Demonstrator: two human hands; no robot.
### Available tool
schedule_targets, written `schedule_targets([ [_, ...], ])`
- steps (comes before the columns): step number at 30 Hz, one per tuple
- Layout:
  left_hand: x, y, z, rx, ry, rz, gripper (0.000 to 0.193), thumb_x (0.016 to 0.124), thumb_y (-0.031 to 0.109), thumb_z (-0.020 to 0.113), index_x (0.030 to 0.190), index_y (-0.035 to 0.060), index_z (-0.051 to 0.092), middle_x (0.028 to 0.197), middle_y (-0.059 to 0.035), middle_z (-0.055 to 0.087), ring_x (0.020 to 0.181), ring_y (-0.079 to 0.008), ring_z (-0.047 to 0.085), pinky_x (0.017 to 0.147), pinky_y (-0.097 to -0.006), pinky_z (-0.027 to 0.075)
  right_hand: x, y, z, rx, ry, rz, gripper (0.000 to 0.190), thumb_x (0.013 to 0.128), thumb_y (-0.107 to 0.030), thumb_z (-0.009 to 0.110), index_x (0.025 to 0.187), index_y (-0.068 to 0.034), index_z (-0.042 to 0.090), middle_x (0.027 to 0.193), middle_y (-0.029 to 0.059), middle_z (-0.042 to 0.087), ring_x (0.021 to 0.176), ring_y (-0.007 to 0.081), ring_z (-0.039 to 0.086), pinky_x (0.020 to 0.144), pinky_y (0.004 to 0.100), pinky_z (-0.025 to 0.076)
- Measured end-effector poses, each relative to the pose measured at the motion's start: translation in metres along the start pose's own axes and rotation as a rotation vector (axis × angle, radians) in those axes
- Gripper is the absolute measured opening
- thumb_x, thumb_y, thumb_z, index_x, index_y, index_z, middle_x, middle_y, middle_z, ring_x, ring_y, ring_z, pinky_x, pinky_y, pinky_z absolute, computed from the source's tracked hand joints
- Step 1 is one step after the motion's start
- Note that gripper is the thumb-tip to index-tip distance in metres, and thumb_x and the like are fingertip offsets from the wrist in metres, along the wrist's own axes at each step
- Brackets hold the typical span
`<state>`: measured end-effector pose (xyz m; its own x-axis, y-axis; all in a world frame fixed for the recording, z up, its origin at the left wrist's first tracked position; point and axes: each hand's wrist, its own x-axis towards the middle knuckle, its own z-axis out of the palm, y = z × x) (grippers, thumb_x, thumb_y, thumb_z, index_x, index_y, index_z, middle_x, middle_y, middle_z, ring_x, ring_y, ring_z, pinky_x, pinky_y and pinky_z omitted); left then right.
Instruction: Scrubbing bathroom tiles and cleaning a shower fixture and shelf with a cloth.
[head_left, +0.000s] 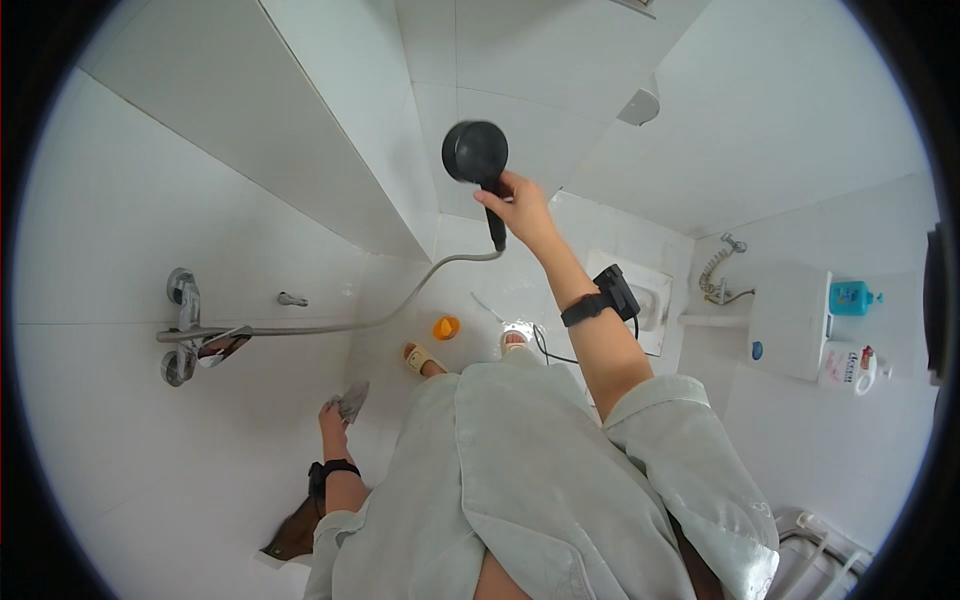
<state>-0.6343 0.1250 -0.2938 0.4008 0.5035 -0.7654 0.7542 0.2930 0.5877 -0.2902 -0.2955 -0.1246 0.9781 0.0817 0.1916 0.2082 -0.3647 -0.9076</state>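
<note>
My right hand (526, 206) grips the handle of a black handheld shower head (475, 152), raised in front of me. Its round head points up and away in the view. From the handle's lower end a flexible metal hose (390, 315) runs left to the chrome mixer tap (193, 324) on the wall. Low at the left, my left hand (332, 414) holds a crumpled grey cloth (353, 401). Whether the cloth is wet cannot be told. Black straps with devices sit on both forearms.
On the floor by my slippers lies a small orange-yellow object (446, 327). A squat toilet pan (651, 304) is set ahead right. A white cistern (790, 324) on the right wall bears a blue pump bottle (851, 298) and a white bottle (851, 367). A cable hangs from the right forearm device.
</note>
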Motion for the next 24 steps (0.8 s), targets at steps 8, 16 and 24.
schedule_targets([
  [8, -0.019, 0.054, 0.029, 0.138, -0.075, 0.061, 0.042, 0.091, 0.020, 0.047, 0.127, -0.0010, 0.042, 0.119, -0.0130, 0.052, 0.107, -0.0224, 0.053, 0.087, -0.0319, 0.044, -0.047, 0.059, 0.002, -0.230, -0.072, 0.188, 0.034, 0.074, -0.027, 0.072, 0.084, 0.003, 0.059, 0.072, 0.0183, 0.062, 0.065, 0.0312, 0.062, 0.059, 0.0373, 0.048],
  [16, -0.072, 0.168, 0.186, -0.155, -0.450, 0.262, 0.047, 0.090, 0.022, 0.052, 0.130, 0.0013, 0.037, 0.118, -0.0105, 0.051, 0.109, -0.0201, 0.051, 0.093, -0.0316, 0.039, -0.084, 0.011, 0.054, -0.152, -0.159, 0.161, 0.043, 0.075, -0.031, 0.070, 0.096, 0.000, 0.051, 0.079, 0.0198, 0.061, 0.076, 0.0388, 0.059, 0.066, 0.0427, 0.047],
  [24, -0.133, 0.219, 0.286, -0.188, -0.612, 0.607, 0.029, 0.080, 0.021, 0.068, 0.102, 0.0032, 0.059, 0.092, -0.0024, 0.060, 0.086, -0.0119, 0.056, 0.078, -0.0279, 0.043, -0.079, -0.004, 0.079, -0.184, -0.246, 0.005, 0.046, 0.076, -0.024, 0.067, 0.105, 0.002, 0.042, 0.085, 0.0238, 0.059, 0.078, 0.0374, 0.061, 0.064, 0.0436, 0.049],
])
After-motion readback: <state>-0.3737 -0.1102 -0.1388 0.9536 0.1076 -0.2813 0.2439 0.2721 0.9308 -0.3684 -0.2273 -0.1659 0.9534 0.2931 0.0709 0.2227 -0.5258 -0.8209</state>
